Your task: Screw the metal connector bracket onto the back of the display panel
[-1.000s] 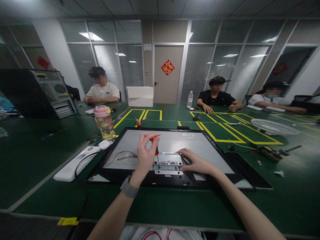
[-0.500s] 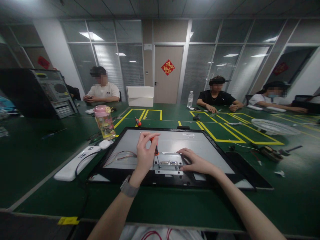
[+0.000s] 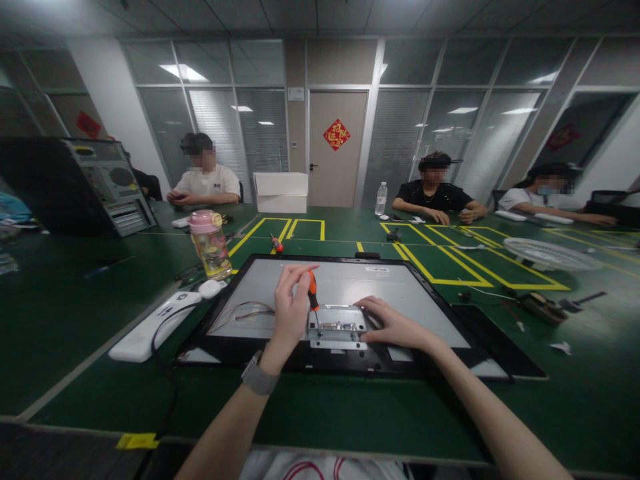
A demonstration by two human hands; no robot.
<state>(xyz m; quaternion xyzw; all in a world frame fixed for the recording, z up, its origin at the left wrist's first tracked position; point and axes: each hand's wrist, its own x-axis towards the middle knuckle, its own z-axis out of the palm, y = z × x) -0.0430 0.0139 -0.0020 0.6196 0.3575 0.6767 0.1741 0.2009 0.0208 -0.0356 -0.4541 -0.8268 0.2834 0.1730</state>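
A monitor point(image 3: 350, 280) with its back cover off lies face down in front of me, its silver panel showing inside a black frame. Near its front edge sits a small metal bracket point(image 3: 336, 328) with ports. My left hand point(image 3: 290, 308) is closed round an orange-handled screwdriver point(image 3: 313, 295), held upright with its tip on the bracket's left end. My right hand point(image 3: 391, 324) rests on the bracket's right side with its fingers pressed down on it, holding nothing. Thin wires point(image 3: 245, 311) run across the panel to the left of my left hand.
A white cover point(image 3: 150, 327) and a pink-capped bottle point(image 3: 209, 243) lie to the left, with a computer case point(image 3: 80, 187) beyond. A fan grille point(image 3: 550, 253) and small tools point(image 3: 545, 307) lie to the right. Three people sit across the green table point(image 3: 350, 413); a white box point(image 3: 280, 192) stands mid-table.
My left fingers have shifted on the screwdriver handle, so more of the orange handle shows now. My right hand has stayed on the bracket.
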